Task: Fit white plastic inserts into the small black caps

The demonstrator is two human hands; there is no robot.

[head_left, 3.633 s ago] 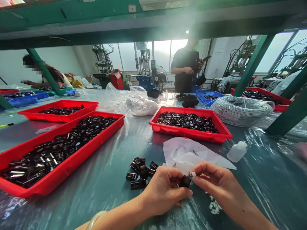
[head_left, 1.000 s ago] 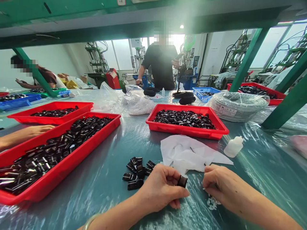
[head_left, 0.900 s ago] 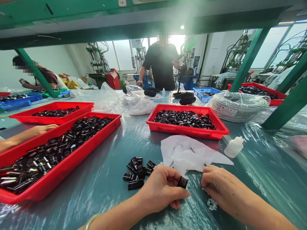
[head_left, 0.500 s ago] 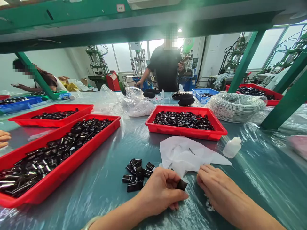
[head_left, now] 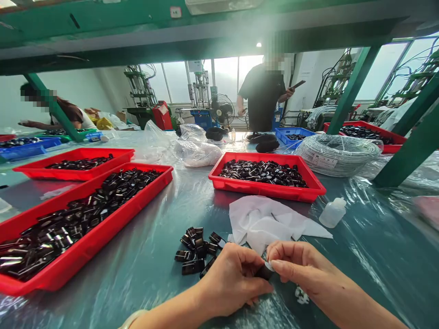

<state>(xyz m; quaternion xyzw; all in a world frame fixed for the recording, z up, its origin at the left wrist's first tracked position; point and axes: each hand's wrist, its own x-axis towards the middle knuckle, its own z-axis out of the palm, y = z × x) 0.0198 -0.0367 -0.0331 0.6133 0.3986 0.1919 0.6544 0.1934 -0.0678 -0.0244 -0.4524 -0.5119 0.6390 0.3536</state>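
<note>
Left hand: gripping small black plastic piece, lower centre of frame
Right hand: pinching tiny white piece against it
Red plastic tray: right of centre

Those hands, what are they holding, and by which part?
Left hand: a black piece, by its sides. Right hand: a white bit, exact spot unclear.

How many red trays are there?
4 clearly: near-left tray, left tray behind it, middle tray, far-right tray. A leftmost red edge may be another; some may hide.
</note>
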